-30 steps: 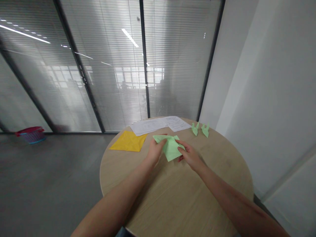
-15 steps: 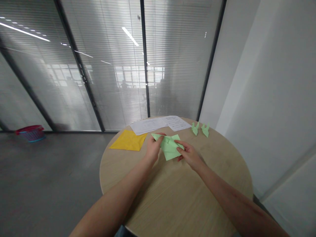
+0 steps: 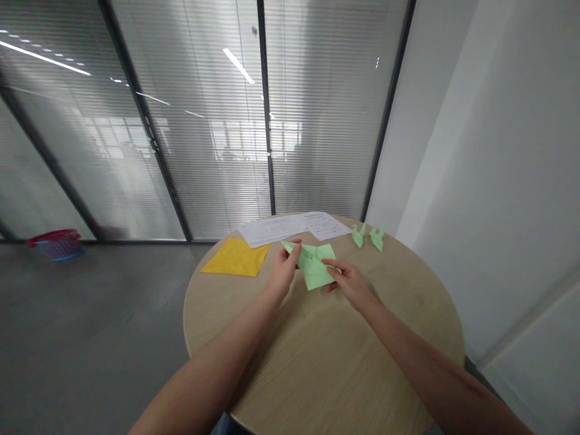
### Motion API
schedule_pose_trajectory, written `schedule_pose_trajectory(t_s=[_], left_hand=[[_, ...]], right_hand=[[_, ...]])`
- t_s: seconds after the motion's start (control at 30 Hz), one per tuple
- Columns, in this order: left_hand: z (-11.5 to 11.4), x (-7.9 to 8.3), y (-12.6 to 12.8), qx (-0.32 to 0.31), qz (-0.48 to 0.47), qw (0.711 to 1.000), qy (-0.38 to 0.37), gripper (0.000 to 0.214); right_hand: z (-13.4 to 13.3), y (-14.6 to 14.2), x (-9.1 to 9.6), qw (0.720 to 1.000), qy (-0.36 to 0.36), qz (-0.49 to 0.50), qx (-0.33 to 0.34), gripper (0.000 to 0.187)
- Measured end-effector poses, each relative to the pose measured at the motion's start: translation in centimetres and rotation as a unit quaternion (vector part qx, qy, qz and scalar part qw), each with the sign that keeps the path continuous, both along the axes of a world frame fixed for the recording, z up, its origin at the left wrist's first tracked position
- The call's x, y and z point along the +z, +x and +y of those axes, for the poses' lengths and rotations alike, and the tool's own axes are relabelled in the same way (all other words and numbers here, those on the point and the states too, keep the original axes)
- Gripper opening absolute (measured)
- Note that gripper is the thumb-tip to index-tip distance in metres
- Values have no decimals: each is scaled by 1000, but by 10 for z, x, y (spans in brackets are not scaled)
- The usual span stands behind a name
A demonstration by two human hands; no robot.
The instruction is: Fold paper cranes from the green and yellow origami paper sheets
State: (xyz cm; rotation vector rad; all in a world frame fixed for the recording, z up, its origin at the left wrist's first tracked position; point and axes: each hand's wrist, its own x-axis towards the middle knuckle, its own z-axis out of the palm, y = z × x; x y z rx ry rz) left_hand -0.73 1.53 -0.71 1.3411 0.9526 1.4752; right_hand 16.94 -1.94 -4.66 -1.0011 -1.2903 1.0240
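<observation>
1. Two bare forearms point(image 3: 226, 335) cross the round table's point(image 3: 326, 368) near edge and slant inward, bringing both hands close together beyond its middle, toward the far edge.
2. The left hand point(image 3: 281, 270) is turned inward, its thumb on top and fingers curled behind, closed in a pinch on the left end of a folded piece of green paper point(image 3: 317, 275).
3. The right hand point(image 3: 350, 284) pinches that paper's right side, index finger and thumb close together on it, the other fingers bent underneath.
4. The green paper lies between the hands over the table, a pointed corner jutting past the left thumb.
5. A red-and-blue basket point(image 3: 57, 246) stands on the floor, well apart from the table's left edge; its contents cannot be made out.
6. A flat yellow piece point(image 3: 235, 258) lies by the table's far-left edge, close to printed sheets point(image 3: 272, 232) along the far edge.
7. Two green paper birds point(image 3: 376, 239) sit side by side near the far-right edge.
</observation>
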Motion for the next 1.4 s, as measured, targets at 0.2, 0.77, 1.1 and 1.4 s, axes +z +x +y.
schedule_pose_trajectory(t_s=[0.2, 0.77, 1.1, 1.4], left_hand=[[0, 1, 0, 12, -19, 999, -41, 40], [1, -20, 13, -115, 6, 987, -110, 48], [11, -18, 1, -38, 45, 995, -85, 22], [7, -14, -1, -108, 205, 972, -45, 26]], right_hand=[[0, 0, -1, 999, 17, -44, 2, 38], [-2, 4, 2, 997, 35, -62, -22, 40], [1, -2, -5, 998, 19, -50, 40, 43], [4, 4, -3, 998, -47, 25, 35, 48]])
